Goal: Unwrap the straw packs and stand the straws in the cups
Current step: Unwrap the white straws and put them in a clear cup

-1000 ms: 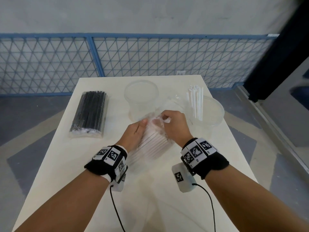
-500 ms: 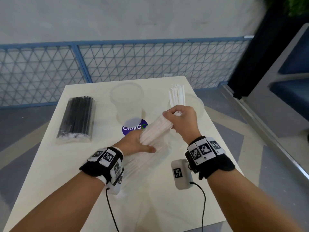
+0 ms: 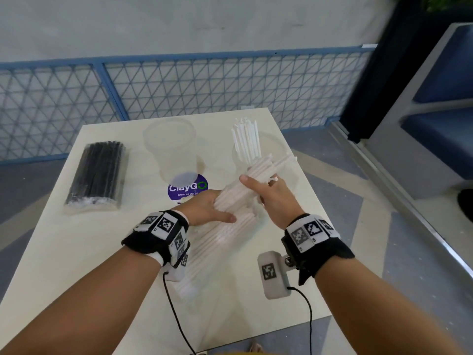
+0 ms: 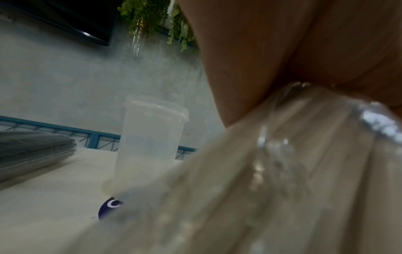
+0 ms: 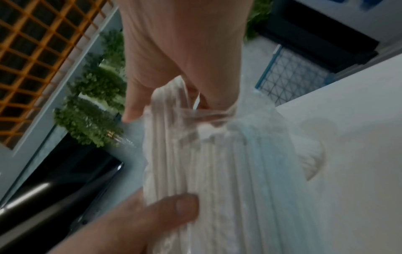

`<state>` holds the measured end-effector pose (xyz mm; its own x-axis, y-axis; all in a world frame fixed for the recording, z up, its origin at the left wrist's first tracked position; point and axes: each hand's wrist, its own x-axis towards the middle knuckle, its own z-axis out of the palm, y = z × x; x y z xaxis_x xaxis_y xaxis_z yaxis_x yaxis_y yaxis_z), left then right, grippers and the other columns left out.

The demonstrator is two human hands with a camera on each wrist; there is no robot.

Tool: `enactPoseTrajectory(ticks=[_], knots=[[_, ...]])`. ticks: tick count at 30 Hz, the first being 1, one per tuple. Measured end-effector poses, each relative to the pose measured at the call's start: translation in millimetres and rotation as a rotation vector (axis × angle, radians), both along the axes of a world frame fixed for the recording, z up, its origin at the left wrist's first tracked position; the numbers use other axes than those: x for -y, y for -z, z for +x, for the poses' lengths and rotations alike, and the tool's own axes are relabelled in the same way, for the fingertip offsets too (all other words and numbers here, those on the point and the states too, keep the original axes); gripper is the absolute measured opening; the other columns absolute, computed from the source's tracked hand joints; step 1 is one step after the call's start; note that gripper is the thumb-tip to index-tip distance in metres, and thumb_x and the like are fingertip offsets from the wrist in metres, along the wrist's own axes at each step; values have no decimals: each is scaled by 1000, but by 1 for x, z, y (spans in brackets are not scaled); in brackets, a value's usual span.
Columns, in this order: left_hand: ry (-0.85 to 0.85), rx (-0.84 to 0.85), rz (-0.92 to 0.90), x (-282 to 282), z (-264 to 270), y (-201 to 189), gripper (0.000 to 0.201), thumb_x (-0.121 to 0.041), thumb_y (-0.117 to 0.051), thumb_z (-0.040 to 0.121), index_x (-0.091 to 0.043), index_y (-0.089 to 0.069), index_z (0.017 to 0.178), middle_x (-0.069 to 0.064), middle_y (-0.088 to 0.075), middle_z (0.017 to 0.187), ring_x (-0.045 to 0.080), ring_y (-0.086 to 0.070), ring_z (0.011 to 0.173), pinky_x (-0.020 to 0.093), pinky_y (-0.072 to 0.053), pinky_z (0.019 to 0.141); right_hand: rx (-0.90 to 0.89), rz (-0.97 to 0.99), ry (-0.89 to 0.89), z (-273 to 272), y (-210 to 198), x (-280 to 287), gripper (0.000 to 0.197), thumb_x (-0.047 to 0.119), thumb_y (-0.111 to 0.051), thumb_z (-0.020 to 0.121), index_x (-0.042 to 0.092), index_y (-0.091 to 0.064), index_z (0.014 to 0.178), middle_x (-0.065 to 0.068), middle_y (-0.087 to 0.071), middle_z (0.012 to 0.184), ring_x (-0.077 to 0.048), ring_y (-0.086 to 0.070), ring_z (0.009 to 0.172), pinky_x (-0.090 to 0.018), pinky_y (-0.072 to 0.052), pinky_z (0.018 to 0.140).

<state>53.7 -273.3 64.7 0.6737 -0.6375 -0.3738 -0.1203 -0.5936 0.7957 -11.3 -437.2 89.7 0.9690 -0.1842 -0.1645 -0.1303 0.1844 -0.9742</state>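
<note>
White straw bundle (image 3: 256, 175), long axis slanting up-right twd far-right cup (image 3: 271, 149), R hand (image 3: 276, 198) fingers gripping it, L hand (image 3: 207, 208) fingers flat on wrapper (image 3: 220, 239).

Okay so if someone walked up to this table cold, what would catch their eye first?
Probably the fan of white straws at the table's middle, gripped by the right hand while the left hand holds the clear wrapper down. Behind them more white straws stand in a clear cup, with an empty cup to its left. At the far left lies a still-wrapped pack of black straws.
</note>
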Motion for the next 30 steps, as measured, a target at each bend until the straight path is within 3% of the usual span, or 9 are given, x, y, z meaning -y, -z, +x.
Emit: enactPoseTrajectory(ticks=[2, 5, 8, 13, 15, 18, 23, 27, 30], knots=[[12, -2, -2, 3, -2, 1, 36, -19, -76, 74, -24, -57, 104, -3, -67, 98, 12, -63, 90, 20, -47, 83, -33, 26, 52, -3, -1, 2, 17, 9, -65, 84, 8, -54, 70, 10, -58, 50, -1, -57, 48, -15, -45, 51], [-4, 6, 34, 0, -2, 9, 41, -21, -79, 72, -23, -57, 106, 0, -67, 103, 15, -62, 95, 25, -48, 86, -31, 10, 213, 4, -1, 14, 10, 14, -66, 82, 12, -59, 75, 5, -63, 66, -6, -61, 63, -17, -50, 61], [-18, 15, 42, -4, -5, 13, 43, -21, -78, 72, -18, -59, 111, -1, -66, 100, 12, -61, 90, 18, -46, 81, -9, 128, 286, 13, 2, 19, 6, 14, -60, 87, 16, -57, 83, 0, -62, 82, -14, -61, 76, -24, -50, 71], [21, 39, 77, -4, -2, 12, 40, -24, -76, 74, -24, -55, 107, -15, -60, 88, 0, -56, 81, 13, -42, 69, 64, 448, 83, 17, 6, 5, 20, 0, -57, 86, 15, -53, 98, -9, -64, 90, -23, -61, 91, -35, -47, 87], [11, 32, 82, -5, -1, 13, 40, -25, -77, 73, -27, -53, 106, -17, -59, 86, -2, -55, 80, 14, -42, 68, 47, 423, 46, 19, 8, 0, 15, 3, -59, 85, 13, -54, 95, -7, -67, 77, -24, -63, 89, -34, -48, 81], [10, 12, 88, -10, 0, 16, 37, -23, -76, 75, -25, -54, 105, -17, -60, 85, -1, -57, 79, 7, -41, 65, 12, 442, 204, 28, 5, 6, 7, 4, -60, 84, 9, -57, 82, -6, -64, 62, -25, -64, 78, -32, -52, 75], [-24, -27, 37, -18, 2, 20, 41, -16, -73, 78, -17, -57, 115, -6, -66, 103, -4, -59, 85, 2, -42, 68, 47, 541, 228, 40, 5, 13, 11, 8, -62, 85, 12, -54, 90, -8, -60, 75, -22, -64, 73, -33, -50, 80], [-41, -41, 25, -16, 6, 15, 42, -18, -72, 78, -13, -57, 117, 2, -67, 111, 15, -63, 101, 15, -46, 83, 40, 455, 69, 35, 18, -12, 12, 3, -66, 80, 15, -64, 80, -9, -65, 78, -27, -60, 90, -39, -45, 92], [-35, -22, 85, -18, 10, 17, 28, -22, -73, 78, -17, -59, 102, -1, -67, 94, 14, -63, 87, 12, -44, 73, 31, 401, 125, 40, 15, -11, 14, 4, -65, 82, 11, -62, 70, -6, -65, 64, -27, -62, 81, -35, -50, 79]])
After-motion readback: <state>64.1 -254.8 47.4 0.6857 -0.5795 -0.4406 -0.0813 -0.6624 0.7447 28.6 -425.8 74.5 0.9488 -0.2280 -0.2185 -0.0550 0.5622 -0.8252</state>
